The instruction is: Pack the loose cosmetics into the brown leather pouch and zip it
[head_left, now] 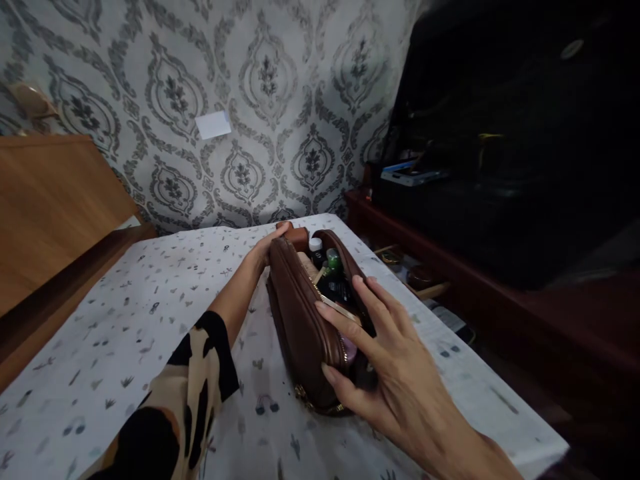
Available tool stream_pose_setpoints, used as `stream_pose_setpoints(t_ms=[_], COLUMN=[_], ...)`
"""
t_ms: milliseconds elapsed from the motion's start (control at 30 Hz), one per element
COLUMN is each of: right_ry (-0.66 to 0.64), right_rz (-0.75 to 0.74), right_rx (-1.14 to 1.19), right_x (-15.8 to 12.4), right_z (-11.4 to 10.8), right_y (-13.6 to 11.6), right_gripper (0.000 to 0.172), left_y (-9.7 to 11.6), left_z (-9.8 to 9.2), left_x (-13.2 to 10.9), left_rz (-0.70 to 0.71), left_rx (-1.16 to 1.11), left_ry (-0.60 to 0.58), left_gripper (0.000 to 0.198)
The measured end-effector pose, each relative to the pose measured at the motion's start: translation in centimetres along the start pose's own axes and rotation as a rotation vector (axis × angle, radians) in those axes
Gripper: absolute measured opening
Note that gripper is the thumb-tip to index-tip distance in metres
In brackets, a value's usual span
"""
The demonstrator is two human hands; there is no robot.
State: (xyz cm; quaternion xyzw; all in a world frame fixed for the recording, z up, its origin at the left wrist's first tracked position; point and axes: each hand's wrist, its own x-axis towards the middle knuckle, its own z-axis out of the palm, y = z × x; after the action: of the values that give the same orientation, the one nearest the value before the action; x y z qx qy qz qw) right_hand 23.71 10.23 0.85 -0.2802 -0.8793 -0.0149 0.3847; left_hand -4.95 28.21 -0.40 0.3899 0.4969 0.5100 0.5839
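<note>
A dark brown leather toiletry bag (300, 317) sits on the patterned white cloth, unzipped along its top. Inside are a white-capped bottle (315, 248), a green-capped bottle (333, 260) and other small items partly hidden. My left hand (267, 249) grips the far end of the bag by a lighter brown leather part (299, 237); some of its fingers are hidden behind it. Over the near part of the opening, my right hand (400, 360) lies with fingers spread, its fingertips touching the zipper edges. A pale flat strip (340, 308) shows beside the index finger.
The white printed cloth (175, 300) covers the surface up to the wallpapered wall. A wooden board (55, 213) stands at the left. On the right are a large black screen (500, 133), a blue-edged device (413, 175) and an open drawer (435, 290) with small things in it.
</note>
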Motion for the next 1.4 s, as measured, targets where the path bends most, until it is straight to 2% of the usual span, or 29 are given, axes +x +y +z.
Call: stream_pose_setpoints(t_ms=[100, 200, 367, 567, 733, 900, 1000, 1100, 1167, 1233, 1300, 1400], right_ry=[-0.001, -0.005, -0.006, 0.000, 0.015, 0.015, 0.043, 0.091, 0.100, 0.100, 0.101, 0.087], right_rz=[0.003, 0.005, -0.005, -0.004, 0.006, -0.093, -0.121, -0.088, -0.080, -0.058, -0.012, 0.096], right_rx=[0.004, 0.005, 0.003, 0.008, 0.027, 0.012, 0.041, 0.091, 0.104, 0.120, 0.171, 0.311], right_x=[-0.1, -0.1, 0.0, -0.2, -0.2, 0.3, 0.4, 0.3, 0.1, -0.2, -0.6, -1.2], right_z=[0.0, 0.0, -0.1, 0.1, 0.2, -0.1, -0.1, 0.2, 0.5, 0.7, 0.9, 0.9], right_y=[0.0, 0.0, 0.1, 0.2, 0.3, 0.5, 0.5, 0.6, 0.7, 0.9, 1.1, 1.1], right_gripper=[0.053, 0.052, 0.053, 0.055, 0.055, 0.050, 0.054, 0.068, 0.074, 0.078, 0.087, 0.102], left_y=[1.0, 2.6, 4.3, 5.2, 5.3, 5.5, 5.7, 5.3, 4.5, 3.2, 1.6, -0.9], left_z=[0.5, 0.8, 1.8, 3.0, 3.4, 4.1, 4.4, 4.9, 5.7, 6.7, 7.8, 8.8], left_x=[1.1, 1.2, -1.3, -4.6, -6.9, -9.0, -10.1, -12.3, -14.8, -17.9, -20.7, -23.1], left_rz=[0.065, 0.233, 0.480, 0.572, 0.625, 0.664, 0.672, 0.708, 0.791, 0.883, 0.970, 1.090], left_rx=[0.030, 0.047, 0.124, 0.343, 0.521, 0.708, 0.804, 0.920, 1.046, 1.151, 1.256, 1.390], left_ry=[0.054, 0.109, 0.056, -0.033, -0.059, -0.116, -0.133, -0.133, -0.144, -0.180, -0.213, -0.254], left_gripper=[0.039, 0.042, 0.076, 0.052, 0.033, 0.029, 0.034, 0.043, 0.053, 0.062, 0.061, 0.064])
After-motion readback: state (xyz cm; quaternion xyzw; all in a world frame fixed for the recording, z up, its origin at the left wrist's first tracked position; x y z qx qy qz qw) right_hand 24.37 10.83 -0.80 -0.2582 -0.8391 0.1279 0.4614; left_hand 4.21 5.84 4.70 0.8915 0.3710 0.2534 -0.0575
